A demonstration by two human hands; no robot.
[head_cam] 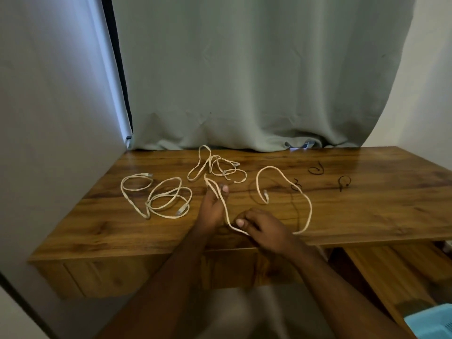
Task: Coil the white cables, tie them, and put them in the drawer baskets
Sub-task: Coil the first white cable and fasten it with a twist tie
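Three white cables lie on the wooden desk (367, 216). My left hand (211, 209) stands upright at mid-desk and holds one end of the middle cable (307, 199) between thumb and fingers. My right hand (261, 226) pinches the same cable lower down, near the front edge; the rest loops out to the right, its plug end (265, 195) lying on the desk. A loose cable (161, 196) lies to the left and a tangled cable (217, 167) at the back. Three black ties lie to the right: a curled tie (295, 185), a looped tie (315, 169) and a round tie (344, 182).
A grey-green curtain (256, 81) hangs behind the desk and a wall closes the left side. An open wooden drawer (396, 272) sticks out at the lower right, with the corner of a light blue basket (433, 321) in it.
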